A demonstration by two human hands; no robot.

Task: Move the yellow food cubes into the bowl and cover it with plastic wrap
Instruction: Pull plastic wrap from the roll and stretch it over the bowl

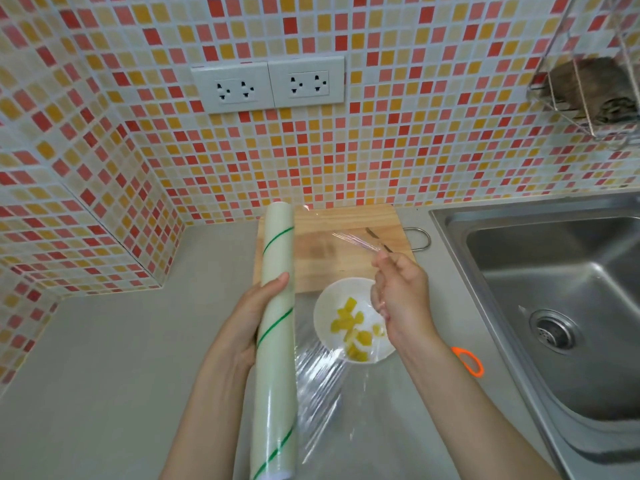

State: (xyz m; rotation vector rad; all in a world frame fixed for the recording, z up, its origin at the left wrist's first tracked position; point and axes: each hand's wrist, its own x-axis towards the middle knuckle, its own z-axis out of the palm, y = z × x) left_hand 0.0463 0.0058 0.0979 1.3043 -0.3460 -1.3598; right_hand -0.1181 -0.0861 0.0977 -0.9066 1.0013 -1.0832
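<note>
A white bowl (329,306) stands on the grey counter just in front of the wooden cutting board (332,247). Several yellow food cubes (349,327) lie inside it. My left hand (254,313) grips a long roll of plastic wrap (277,341) with green stripes, held lengthwise to the left of the bowl. A clear sheet of wrap (322,379) stretches from the roll to the right, above the bowl. My right hand (398,289) pinches the sheet's free edge above the bowl's right rim.
A steel sink (554,289) fills the right side. An orange-handled tool (469,362) lies on the counter between the bowl and the sink. A knife lies on the board's far right, mostly behind my right hand. Tiled wall with sockets (270,84) behind; wire rack (588,91) upper right.
</note>
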